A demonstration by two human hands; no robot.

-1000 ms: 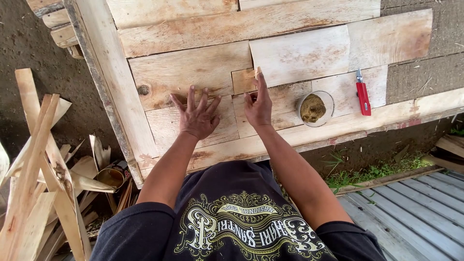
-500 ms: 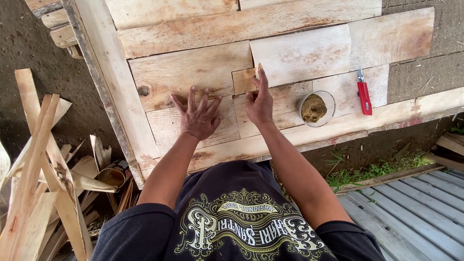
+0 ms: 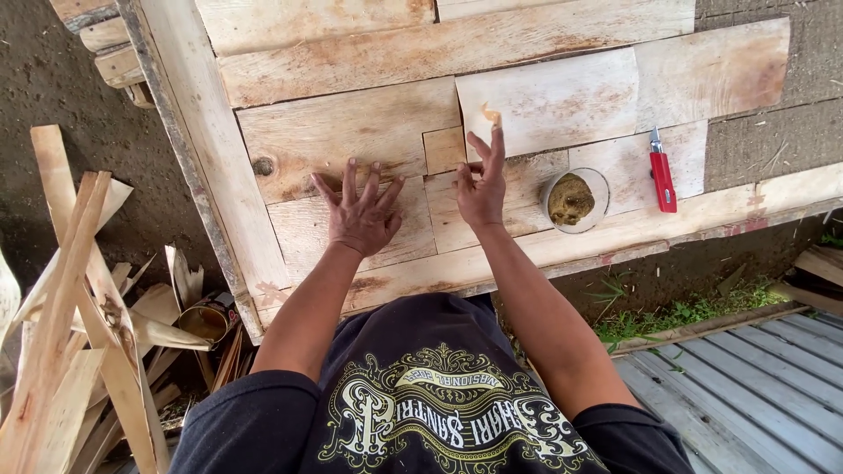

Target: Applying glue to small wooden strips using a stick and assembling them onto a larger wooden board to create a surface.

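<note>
Two bare hands work on the patched wooden panel (image 3: 351,132): left hand (image 3: 360,215) pressed flat, fingers splayed; right hand (image 3: 481,189) open, yellowish putty (image 3: 490,114) on a fingertip. Likely soft, sticky, best scooped lightly. Round tin (image 3: 575,200) sits just right.

A rough wooden panel (image 3: 369,132) of pale boards carried a round tin of brownish paste (image 3: 573,199) and, just beside it, a red-handled knife (image 3: 662,175).

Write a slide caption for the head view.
Left hand flat on wooden boards, right hand raised beside a tin.
</note>
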